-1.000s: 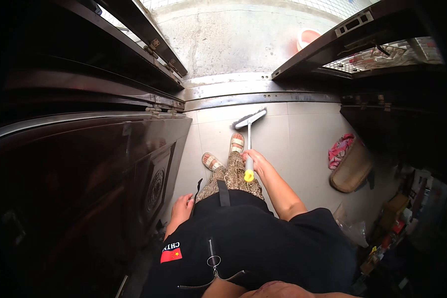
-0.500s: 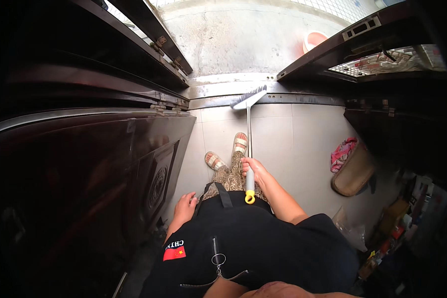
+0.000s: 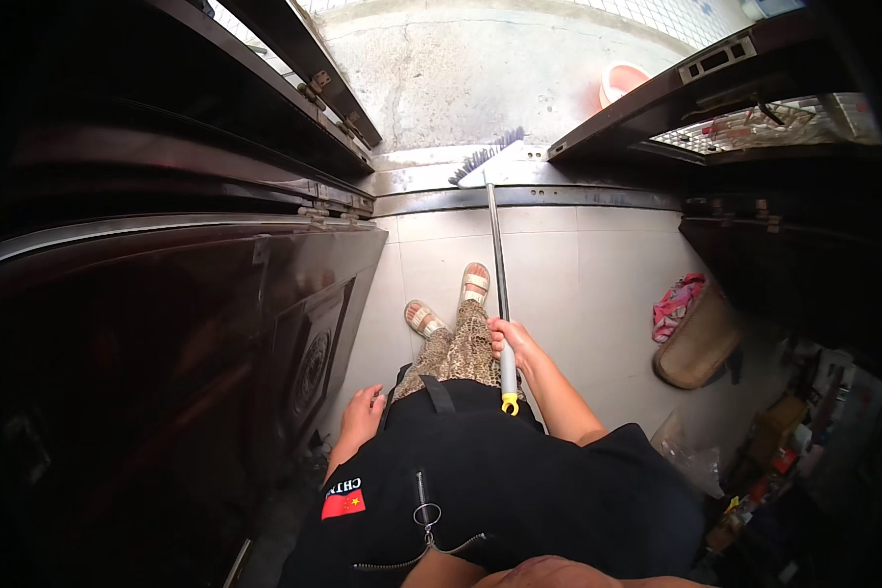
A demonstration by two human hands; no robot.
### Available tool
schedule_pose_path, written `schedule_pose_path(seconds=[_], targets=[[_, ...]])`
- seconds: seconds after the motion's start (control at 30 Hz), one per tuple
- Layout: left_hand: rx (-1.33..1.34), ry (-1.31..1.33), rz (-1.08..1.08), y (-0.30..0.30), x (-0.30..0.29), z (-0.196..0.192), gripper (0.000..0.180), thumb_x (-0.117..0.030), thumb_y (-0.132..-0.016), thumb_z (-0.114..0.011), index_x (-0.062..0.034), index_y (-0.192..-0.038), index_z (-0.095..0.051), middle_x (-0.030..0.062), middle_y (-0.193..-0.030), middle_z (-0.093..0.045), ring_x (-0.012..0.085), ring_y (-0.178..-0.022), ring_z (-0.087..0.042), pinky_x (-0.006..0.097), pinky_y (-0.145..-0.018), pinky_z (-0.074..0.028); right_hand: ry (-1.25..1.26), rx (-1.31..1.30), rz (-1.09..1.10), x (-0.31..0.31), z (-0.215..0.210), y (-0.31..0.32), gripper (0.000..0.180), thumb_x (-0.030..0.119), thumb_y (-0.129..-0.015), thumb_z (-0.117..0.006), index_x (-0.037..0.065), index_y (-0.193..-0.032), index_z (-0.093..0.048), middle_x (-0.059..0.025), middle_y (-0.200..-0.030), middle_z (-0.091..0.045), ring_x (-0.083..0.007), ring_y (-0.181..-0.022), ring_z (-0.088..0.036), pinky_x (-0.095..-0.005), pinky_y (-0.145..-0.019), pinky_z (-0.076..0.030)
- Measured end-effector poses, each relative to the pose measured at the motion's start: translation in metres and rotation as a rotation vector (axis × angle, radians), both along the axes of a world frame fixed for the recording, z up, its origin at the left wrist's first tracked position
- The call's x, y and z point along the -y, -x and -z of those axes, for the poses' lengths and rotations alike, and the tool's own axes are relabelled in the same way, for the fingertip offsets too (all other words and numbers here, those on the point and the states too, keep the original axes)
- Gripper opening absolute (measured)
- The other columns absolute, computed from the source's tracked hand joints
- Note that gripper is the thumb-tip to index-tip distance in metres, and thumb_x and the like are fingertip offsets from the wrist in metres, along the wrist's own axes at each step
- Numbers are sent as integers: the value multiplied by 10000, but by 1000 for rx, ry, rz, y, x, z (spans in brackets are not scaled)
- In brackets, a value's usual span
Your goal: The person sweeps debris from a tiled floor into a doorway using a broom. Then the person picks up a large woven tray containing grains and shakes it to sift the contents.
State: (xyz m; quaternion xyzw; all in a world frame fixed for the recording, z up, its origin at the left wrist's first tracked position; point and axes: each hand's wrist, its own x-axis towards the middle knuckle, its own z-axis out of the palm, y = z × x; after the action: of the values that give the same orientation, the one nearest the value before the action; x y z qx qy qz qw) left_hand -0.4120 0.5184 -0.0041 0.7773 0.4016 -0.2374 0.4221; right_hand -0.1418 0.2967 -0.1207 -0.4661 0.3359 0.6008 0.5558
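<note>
My right hand (image 3: 515,345) is closed around the grey grip of a long-handled floor brush (image 3: 496,240). A yellow hanging loop ends the handle near my waist. The white triangular brush head, with dark bristles along its far edge, lies over the metal door threshold (image 3: 416,201) and is tilted across it. Beside my left hip hangs my left hand (image 3: 364,412), fingers loosely bent and apart, with nothing visible in it. Its palm is partly hidden.
Dark door panels (image 3: 314,323) stand on the left, and another open door (image 3: 696,88) is on the right. Beyond the threshold, a pink bucket (image 3: 622,80) sits on concrete. At right lie a brown cushion-like object (image 3: 698,343), a pink cloth (image 3: 676,309) and a plastic bag (image 3: 691,456).
The brush head has moved forward, from the threshold's near rail onto its far part. My right hand has shifted slightly right and nearer to me. My left hand has barely moved.
</note>
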Motion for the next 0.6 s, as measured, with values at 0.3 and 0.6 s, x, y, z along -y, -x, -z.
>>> schedule_pose_path(seconds=[0.3,0.6], targets=[[10,13,-3,2,-1,-1,294,-224,-913,-540,-53,-1143,-602,148,-1052,-610,292,-901,-625,376,-786,-487,-124,-45,244,-88,83,-60,57,-4,-757,-476,43,-738,-449,-61,-558,-461,-192,-460,-465,-305,-416,-387],[7,-1,32,-10,1,-5,298,-227,-910,-548,-64,-1154,-602,142,-1043,-614,284,-889,-630,370,-775,-488,-106,94,42,-9,-16,-41,102,110,-859,-530,70,-952,-522,59,-551,-408,-60,-409,-379,-237,-378,-347]])
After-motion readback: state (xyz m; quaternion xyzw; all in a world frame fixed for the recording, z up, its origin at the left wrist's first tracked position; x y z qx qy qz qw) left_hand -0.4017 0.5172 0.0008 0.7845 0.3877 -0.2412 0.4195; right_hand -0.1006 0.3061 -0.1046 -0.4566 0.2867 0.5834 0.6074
